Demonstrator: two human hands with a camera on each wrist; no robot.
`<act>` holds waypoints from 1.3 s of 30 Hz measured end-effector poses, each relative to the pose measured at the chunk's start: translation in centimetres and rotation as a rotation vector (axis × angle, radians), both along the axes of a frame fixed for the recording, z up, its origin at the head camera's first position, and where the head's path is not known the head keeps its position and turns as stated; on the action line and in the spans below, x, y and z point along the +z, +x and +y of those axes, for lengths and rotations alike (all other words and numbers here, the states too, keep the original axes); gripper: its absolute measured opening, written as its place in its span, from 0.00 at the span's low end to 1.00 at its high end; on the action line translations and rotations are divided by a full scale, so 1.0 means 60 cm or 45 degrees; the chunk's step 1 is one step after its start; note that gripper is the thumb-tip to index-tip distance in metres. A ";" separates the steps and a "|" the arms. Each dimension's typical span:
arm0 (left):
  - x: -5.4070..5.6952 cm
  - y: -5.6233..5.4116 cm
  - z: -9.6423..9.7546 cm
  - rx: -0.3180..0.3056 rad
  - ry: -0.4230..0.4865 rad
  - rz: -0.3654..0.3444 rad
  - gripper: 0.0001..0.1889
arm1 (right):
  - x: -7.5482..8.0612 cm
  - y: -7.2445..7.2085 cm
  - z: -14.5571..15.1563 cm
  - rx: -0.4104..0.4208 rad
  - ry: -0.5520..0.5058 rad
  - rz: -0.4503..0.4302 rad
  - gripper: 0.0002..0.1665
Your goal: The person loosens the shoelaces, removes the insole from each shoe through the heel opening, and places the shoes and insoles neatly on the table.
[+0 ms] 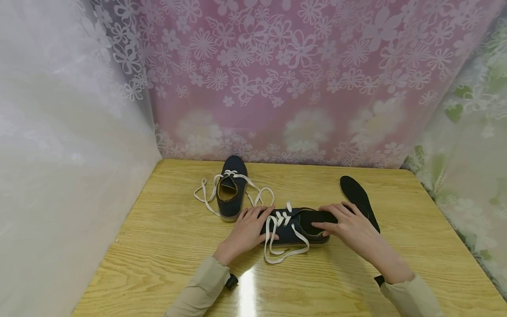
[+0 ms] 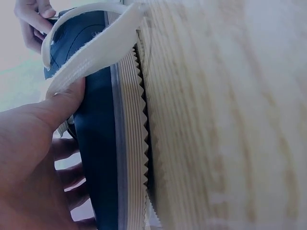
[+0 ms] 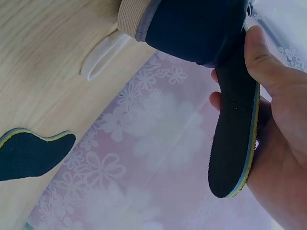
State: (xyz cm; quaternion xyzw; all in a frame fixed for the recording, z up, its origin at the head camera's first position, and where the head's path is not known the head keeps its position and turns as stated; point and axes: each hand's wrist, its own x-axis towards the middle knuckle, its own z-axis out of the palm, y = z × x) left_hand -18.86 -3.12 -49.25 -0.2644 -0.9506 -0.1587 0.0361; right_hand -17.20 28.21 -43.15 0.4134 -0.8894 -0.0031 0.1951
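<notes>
A navy lace-up canvas shoe point(image 1: 289, 235) lies sideways across the table, toe to the left, its white laces point(image 1: 279, 262) loose. My left hand point(image 1: 246, 230) grips the toe end, thumb on the near side and fingers over the far side. In the left wrist view, the shoe's ridged pale sole point(image 2: 132, 158) faces the tabletop. My right hand point(image 1: 350, 226) pinches a black insole point(image 3: 232, 134) between thumb and fingers. The front of this insole is inside the shoe opening, hidden, while its rear end sticks out past the heel. A blue and yellow layer shows along its edge.
A second navy shoe point(image 1: 233, 207) stands behind my left hand, toe away, laces spread on both sides. Another black insole point(image 1: 355, 193) lies at the right, just behind my right hand. The wooden table point(image 1: 166, 246) meets a flowered curtain point(image 1: 269, 110) at the back.
</notes>
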 end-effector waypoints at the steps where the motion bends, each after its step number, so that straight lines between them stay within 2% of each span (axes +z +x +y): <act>1: 0.000 0.000 0.000 0.002 -0.004 0.002 0.46 | 0.001 0.000 0.001 0.006 -0.008 0.005 0.24; 11: 0.001 0.001 0.001 0.019 -0.035 0.048 0.43 | 0.006 -0.002 0.008 0.051 -0.073 0.045 0.22; 15: -0.001 -0.001 0.001 0.022 -0.035 0.039 0.44 | 0.005 -0.003 0.011 0.065 -0.106 0.062 0.17; 16: -0.001 -0.001 0.001 0.021 -0.033 0.037 0.44 | 0.005 -0.003 0.012 0.071 -0.119 0.070 0.18; 20: -0.003 -0.002 0.003 0.015 -0.036 0.062 0.44 | 0.005 -0.002 0.016 0.080 -0.157 0.117 0.34; 24: -0.003 -0.001 0.005 0.015 -0.033 0.064 0.44 | 0.007 0.000 0.021 0.084 -0.187 0.133 0.37; 28: -0.002 -0.002 0.007 0.008 -0.026 0.051 0.44 | 0.008 0.003 0.025 0.086 -0.207 0.103 0.33; 33: -0.003 -0.002 0.005 0.015 -0.005 0.025 0.45 | 0.004 0.002 0.017 0.019 -0.154 0.032 0.20; 39: -0.005 -0.001 0.007 0.013 -0.014 0.011 0.44 | -0.011 -0.001 -0.001 -0.033 -0.047 0.023 0.22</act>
